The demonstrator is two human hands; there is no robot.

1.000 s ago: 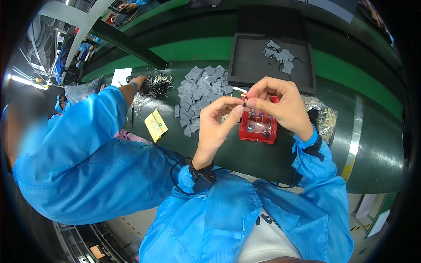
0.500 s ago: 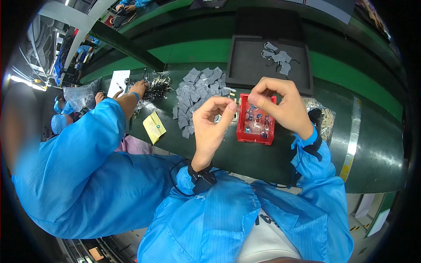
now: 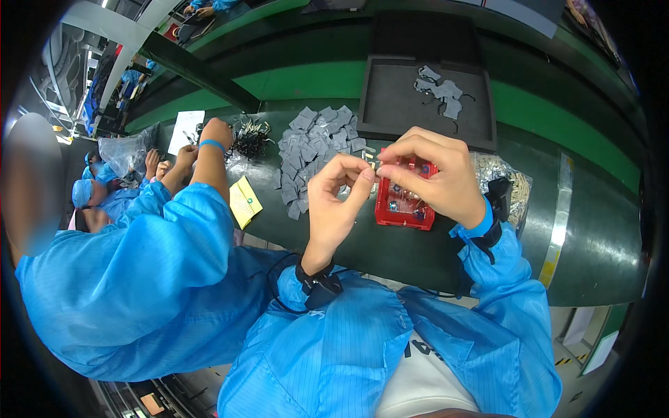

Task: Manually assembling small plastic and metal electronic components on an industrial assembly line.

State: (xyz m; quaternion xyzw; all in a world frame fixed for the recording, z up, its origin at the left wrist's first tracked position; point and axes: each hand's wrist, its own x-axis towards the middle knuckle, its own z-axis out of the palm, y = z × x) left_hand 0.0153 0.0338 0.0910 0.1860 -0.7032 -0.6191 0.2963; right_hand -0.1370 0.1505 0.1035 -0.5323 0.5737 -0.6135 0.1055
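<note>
Pinch grip over a cluttered green bench

The left hand [image 3: 333, 209] and right hand [image 3: 442, 171] meet, thumb and forefinger of each pinching a small part [image 3: 377, 166], detail too small to identify, by the left edge of a red plastic box [image 3: 404, 221]. The dark green tabletop [image 3: 390, 254] bears a heap of flat grey pieces [image 3: 306, 150] to the left, a shallow black tray [image 3: 390, 104] far, and a clear plastic bag [image 3: 516, 184] right. A co-worker in a blue coat [image 3: 132, 279] occupies the room's left side.

Cluttered dark green bench [image 3: 592, 244]
On it: red bin [image 3: 403, 221], grey scraps [image 3: 305, 157], black tray [image 3: 397, 97], yellow card [image 3: 244, 203], white paper [image 3: 186, 129], dark tangle [image 3: 249, 137], clear bag [image 3: 518, 209] of perhaps pale sticks.
</note>
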